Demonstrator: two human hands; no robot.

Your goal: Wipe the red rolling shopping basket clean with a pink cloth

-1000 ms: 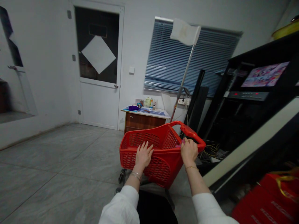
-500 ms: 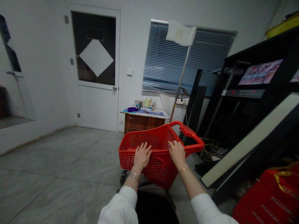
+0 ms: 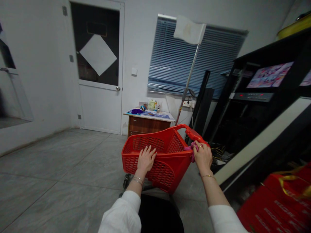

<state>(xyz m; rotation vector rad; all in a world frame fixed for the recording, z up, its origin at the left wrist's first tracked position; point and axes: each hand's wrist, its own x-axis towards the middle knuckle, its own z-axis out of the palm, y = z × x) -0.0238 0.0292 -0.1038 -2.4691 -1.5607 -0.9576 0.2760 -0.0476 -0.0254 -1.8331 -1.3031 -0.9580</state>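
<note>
A red plastic shopping basket on a wheeled frame stands in front of me on the tiled floor. My left hand lies flat on its near rim, fingers spread. My right hand is closed on a pink cloth and presses it against the basket's red handle at the right corner.
A small wooden desk with bottles stands behind the basket, below a window with blinds. A white door is at the left. A black cabinet with a screen and red boxes are at the right. A pole lamp leans by the desk.
My right hand moved from the basket's near rim to the right, onto the handle corner, with the pink cloth now showing. My left hand stayed put.
</note>
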